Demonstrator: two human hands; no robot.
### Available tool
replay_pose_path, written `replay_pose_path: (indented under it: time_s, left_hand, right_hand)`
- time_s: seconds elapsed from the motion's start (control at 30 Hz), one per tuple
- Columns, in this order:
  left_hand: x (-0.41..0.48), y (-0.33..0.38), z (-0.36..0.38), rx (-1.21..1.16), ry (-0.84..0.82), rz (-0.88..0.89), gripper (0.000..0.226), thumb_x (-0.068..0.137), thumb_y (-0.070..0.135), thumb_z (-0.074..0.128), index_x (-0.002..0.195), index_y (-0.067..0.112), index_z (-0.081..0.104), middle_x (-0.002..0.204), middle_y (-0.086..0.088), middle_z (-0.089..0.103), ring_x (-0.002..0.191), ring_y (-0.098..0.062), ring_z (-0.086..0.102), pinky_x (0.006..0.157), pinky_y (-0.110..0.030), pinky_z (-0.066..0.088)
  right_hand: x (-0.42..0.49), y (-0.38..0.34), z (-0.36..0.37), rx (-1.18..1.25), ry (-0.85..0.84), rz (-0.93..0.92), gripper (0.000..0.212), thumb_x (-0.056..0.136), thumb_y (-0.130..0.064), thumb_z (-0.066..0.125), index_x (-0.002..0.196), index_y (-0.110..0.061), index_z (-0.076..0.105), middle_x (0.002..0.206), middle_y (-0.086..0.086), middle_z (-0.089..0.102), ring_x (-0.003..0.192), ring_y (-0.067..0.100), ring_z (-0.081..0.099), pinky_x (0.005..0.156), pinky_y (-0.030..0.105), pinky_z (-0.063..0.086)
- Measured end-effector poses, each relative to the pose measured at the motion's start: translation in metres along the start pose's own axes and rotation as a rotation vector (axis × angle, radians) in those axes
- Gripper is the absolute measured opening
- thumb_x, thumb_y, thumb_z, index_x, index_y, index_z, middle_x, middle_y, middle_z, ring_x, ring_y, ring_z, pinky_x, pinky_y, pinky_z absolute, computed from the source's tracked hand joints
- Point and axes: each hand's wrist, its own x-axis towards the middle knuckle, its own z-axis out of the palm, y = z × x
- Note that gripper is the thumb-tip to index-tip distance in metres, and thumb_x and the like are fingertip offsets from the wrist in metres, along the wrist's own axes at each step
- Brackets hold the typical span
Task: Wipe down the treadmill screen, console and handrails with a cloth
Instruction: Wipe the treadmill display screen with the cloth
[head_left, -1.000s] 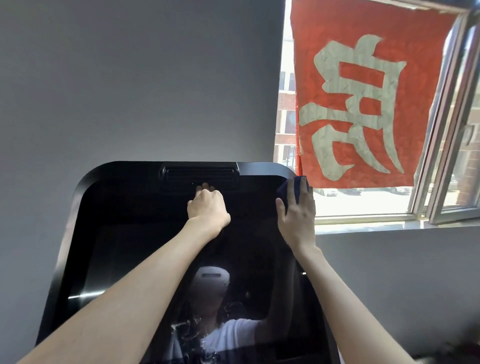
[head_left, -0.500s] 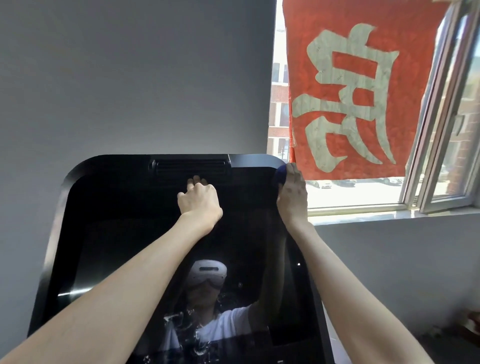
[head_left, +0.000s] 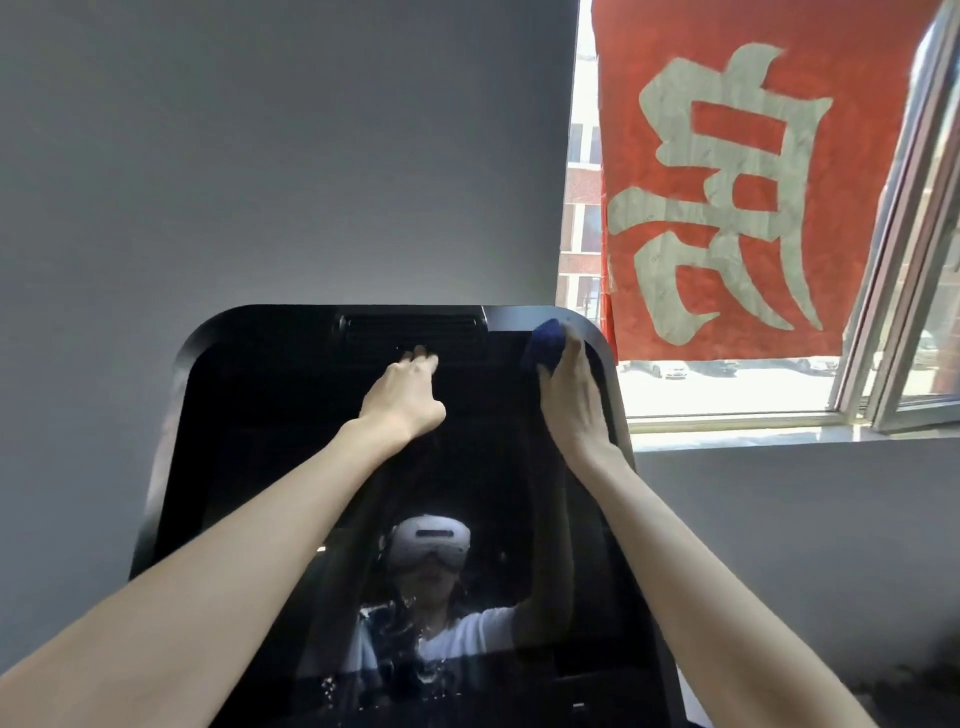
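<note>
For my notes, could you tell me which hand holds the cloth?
The right hand: it holds the dark blue cloth against the screen; the left hand holds nothing.

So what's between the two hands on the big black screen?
Just bare black glass. In the head view, nothing sits on the screen between the left hand and the right hand, which holds the blue cloth.
</note>
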Motion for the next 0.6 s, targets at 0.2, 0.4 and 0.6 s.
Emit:
replay_pose_path:
  time_s: [0.2, 0.4, 0.6]
  left_hand:
    - [-0.020, -0.022, -0.001, -0.023, 0.004, 0.036, 0.074, 0.078, -0.007, 0.041, 0.148, 0.013, 0.029, 0.156, -0.003, 0.024, 0.145, -0.018, 0.018, 0.116, -0.033, 0.027]
    - [-0.035, -0.065, -0.019, -0.053, 0.016, -0.076, 0.069, 0.078, -0.004, 0.042, 0.145, 0.016, 0.037, 0.150, -0.004, 0.037, 0.128, -0.028, 0.047, 0.097, -0.032, 0.046]
    - [-0.043, -0.070, -0.009, -0.080, -0.011, -0.081, 0.068, 0.079, -0.002, 0.043, 0.143, 0.019, 0.040, 0.147, -0.009, 0.040, 0.126, -0.028, 0.050, 0.096, -0.034, 0.048]
  right_hand:
    - [-0.045, 0.005, 0.016, -0.096, 0.111, 0.053, 0.043, 0.081, -0.006, 0.069, 0.122, -0.003, 0.056, 0.124, 0.018, 0.054, 0.113, 0.037, 0.053, 0.094, 0.052, 0.045]
    - [-0.011, -0.036, 0.038, 0.052, 0.194, 0.452, 0.036, 0.085, -0.001, 0.059, 0.121, 0.002, 0.056, 0.122, 0.016, 0.052, 0.114, 0.034, 0.050, 0.099, 0.043, 0.036]
    - [-0.039, -0.024, 0.033, -0.034, 0.004, -0.215, 0.043, 0.080, 0.001, 0.067, 0.123, -0.004, 0.060, 0.127, 0.014, 0.058, 0.119, 0.031, 0.054, 0.103, 0.045, 0.042]
